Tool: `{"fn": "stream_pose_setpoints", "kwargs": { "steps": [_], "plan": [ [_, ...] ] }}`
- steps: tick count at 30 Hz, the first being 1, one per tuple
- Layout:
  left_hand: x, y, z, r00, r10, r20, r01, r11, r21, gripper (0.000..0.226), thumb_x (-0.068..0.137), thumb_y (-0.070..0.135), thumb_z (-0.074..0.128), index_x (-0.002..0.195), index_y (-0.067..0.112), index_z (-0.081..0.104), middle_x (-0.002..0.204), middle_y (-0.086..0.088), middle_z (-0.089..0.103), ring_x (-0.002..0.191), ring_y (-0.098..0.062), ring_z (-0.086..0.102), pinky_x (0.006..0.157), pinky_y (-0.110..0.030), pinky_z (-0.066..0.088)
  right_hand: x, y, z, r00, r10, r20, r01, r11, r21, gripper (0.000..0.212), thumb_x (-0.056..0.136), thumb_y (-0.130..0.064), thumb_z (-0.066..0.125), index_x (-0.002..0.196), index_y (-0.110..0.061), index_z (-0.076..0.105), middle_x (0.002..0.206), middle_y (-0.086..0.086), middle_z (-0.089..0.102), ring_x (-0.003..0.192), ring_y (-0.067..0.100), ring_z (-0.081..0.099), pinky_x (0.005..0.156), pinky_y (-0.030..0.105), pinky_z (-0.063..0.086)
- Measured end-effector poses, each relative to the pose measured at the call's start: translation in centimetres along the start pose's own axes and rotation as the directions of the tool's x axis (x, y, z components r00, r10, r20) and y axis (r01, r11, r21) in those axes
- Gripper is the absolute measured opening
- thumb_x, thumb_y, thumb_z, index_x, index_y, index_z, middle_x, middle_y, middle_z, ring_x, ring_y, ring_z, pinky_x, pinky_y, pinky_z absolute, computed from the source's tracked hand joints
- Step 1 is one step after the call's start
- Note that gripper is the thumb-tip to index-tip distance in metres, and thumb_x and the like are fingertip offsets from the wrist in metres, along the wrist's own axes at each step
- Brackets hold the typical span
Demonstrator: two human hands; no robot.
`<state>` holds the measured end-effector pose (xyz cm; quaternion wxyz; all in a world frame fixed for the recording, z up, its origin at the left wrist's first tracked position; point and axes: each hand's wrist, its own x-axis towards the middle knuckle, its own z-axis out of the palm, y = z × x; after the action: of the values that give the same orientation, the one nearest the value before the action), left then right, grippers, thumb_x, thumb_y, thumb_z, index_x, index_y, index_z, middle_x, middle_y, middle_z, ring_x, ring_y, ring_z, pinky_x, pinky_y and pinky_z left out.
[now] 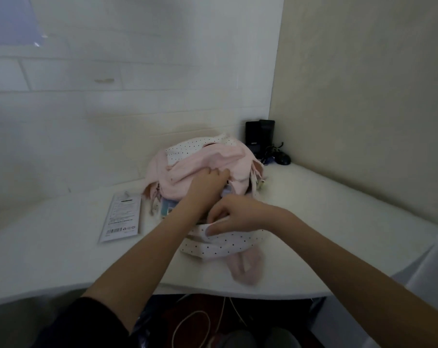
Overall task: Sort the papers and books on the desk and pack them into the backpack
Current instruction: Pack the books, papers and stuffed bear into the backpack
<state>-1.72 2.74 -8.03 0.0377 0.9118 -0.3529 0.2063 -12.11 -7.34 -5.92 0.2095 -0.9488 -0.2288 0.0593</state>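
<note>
Books look mostly inside backpack (pixel 200 167); left hand (pixel 207 180) and right hand (pixel 234 214) grip its fabric, leaflet (pixel 121 217) left out on desk (pixel 313 222).

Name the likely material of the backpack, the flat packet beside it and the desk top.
Backpack: soft woven fabric, matte pink with white dotted panels; it creases and slumps. Flat packet: looks like thin printed card or plastic with a barcode; which one is unclear. Desk top: smooth white laminate or painted board, probably, with a slight sheen.

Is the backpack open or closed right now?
Open: the left hand lifts the backpack pink flap, with books showing in the gap.
</note>
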Motion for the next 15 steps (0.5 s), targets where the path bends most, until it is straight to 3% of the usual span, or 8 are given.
{"fn": "stream_pose_setpoints", "kwargs": {
  "steps": [2,4,6,8,10,13,15],
  "plan": [
    [-0.1,-1.0,-1.1,0.994,0.023,0.102,-0.008,0.989,-0.148,0.051,0.084,0.030,0.060,0.129,0.013,0.042,0.125,-0.006,0.054,0.113,-0.025,0.048,0.091,-0.036,0.044,0.2,0.3,0.3,0.992,0.079,0.099,-0.089,0.990,0.105,0.025,0.089,-0.043,0.061,0.078,-0.023,0.069,0.065,-0.006,0.055,0.059,0.014,0.045,0.059,0.031,0.037],
    [-1.4,-3.6,-2.1,0.951,0.018,0.308,0.077,0.953,-0.293,0.089,0.071,0.043,0.075,0.144,0.020,0.029,0.138,0.001,0.039,0.128,-0.019,0.036,0.106,-0.038,0.034,0.4,1.1,0.7,0.969,0.210,0.130,-0.223,0.970,0.092,0.036,0.097,-0.043,0.046,0.082,-0.016,0.064,0.077,0.000,0.056,0.070,0.017,0.048,0.068,0.031,0.039],
    [-3.5,-6.5,-1.9,0.912,-0.113,0.395,0.184,0.972,-0.145,0.108,0.066,0.052,0.077,0.150,0.026,0.013,0.153,0.000,0.021,0.140,-0.025,0.021,0.113,-0.046,0.025,1.0,1.8,1.4,0.964,0.256,0.064,-0.261,0.961,0.087,0.032,0.102,-0.030,0.038,0.111,-0.010,0.062,0.107,0.006,0.061,0.093,0.020,0.054,0.087,0.033,0.041],
    [-5.7,-8.0,-0.8,0.891,-0.296,0.345,0.341,0.937,-0.075,0.108,0.063,0.055,0.074,0.148,0.020,0.017,0.152,-0.006,0.021,0.137,-0.033,0.022,0.113,-0.046,0.023,1.8,1.6,2.1,0.987,0.156,-0.036,-0.148,0.976,0.159,0.041,0.097,-0.010,0.042,0.136,-0.019,0.049,0.113,0.001,0.057,0.097,0.016,0.054,0.091,0.032,0.043],
    [-7.5,-7.4,-0.7,0.862,-0.424,0.277,0.490,0.838,-0.242,0.112,0.051,0.059,0.068,0.143,0.009,0.026,0.144,-0.014,0.029,0.133,-0.033,0.029,0.110,-0.040,0.027,3.2,1.0,2.8,0.987,0.032,-0.156,-0.012,0.991,0.132,0.054,0.088,-0.002,0.051,0.138,-0.024,0.048,0.119,-0.002,0.053,0.107,0.016,0.053,0.097,0.030,0.044],
    [-8.7,-5.9,-1.1,0.877,-0.466,0.115,0.428,0.649,-0.629,0.090,0.053,0.043,0.072,0.130,0.003,0.048,0.126,-0.007,0.048,0.119,-0.021,0.046,0.100,-0.030,0.039,5.8,1.5,4.1,0.957,-0.123,-0.263,0.090,0.987,-0.132,0.061,0.082,-0.017,0.069,0.139,-0.019,0.047,0.142,0.005,0.044,0.130,0.021,0.041,0.110,0.031,0.033],
    [-9.2,-5.2,-0.9,0.885,-0.414,0.212,0.440,0.597,-0.671,0.059,0.069,0.030,0.075,0.119,0.003,0.060,0.113,-0.010,0.058,0.110,-0.023,0.054,0.094,-0.033,0.043,6.6,2.0,5.0,0.970,-0.066,-0.236,-0.003,0.960,-0.281,0.072,0.085,-0.030,0.068,0.147,-0.018,0.033,0.152,0.007,0.034,0.138,0.026,0.034,0.114,0.036,0.029]
  ]
}}
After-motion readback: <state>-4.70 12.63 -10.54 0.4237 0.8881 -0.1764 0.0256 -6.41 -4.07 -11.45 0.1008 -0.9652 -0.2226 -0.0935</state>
